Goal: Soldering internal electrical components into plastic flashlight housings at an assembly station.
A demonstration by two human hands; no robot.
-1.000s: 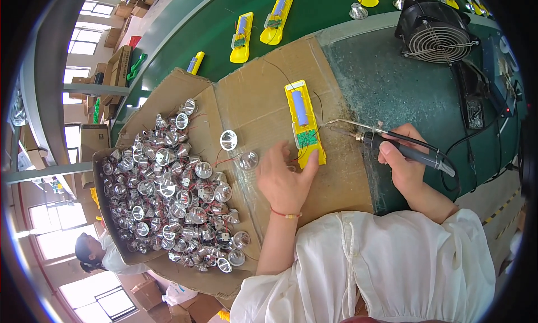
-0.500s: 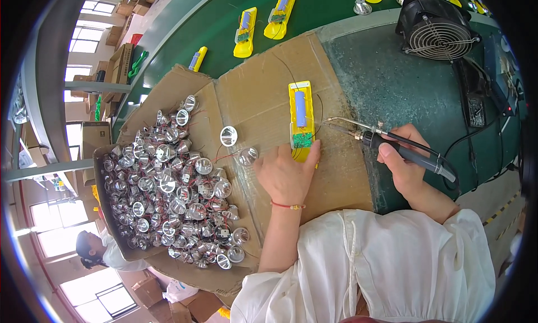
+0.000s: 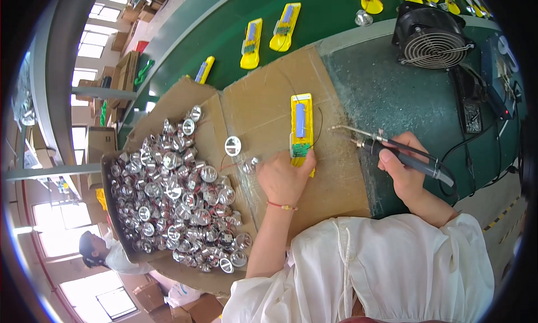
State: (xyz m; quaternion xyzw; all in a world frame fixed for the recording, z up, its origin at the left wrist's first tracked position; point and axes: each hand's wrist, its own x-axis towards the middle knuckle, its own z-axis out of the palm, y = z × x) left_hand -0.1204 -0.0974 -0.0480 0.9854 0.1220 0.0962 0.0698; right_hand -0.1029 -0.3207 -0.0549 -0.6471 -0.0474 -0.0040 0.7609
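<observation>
A yellow plastic housing (image 3: 294, 103) lies on the cardboard with a blue cylindrical battery (image 3: 300, 120) and a small green circuit board (image 3: 300, 150) inside it. My left hand (image 3: 284, 178) grips its near end, thumb on the board's edge; the other fingertips are partly hidden. A thin dark wire curves out on the housing's right. In my right hand (image 3: 406, 169) is a soldering iron (image 3: 403, 157) with a thin metal feed tube alongside. Its tip points left, a short gap away from the housing. Beside my left fingers sit two loose reflector cups, one white-rimmed (image 3: 232, 146), one clear (image 3: 250, 165).
A cardboard tray (image 3: 115, 208) heaped with silver reflector cups (image 3: 174, 188) stands at left. Several yellow housings (image 3: 251, 45) lie along the green bench's far side. A black fan (image 3: 434, 43) and cables occupy the right. Another person (image 3: 106, 253) is at far left.
The soldering iron's tip has drawn a little to the right, away from the housing. My left hand keeps its grip. The whole view has shifted slightly.
</observation>
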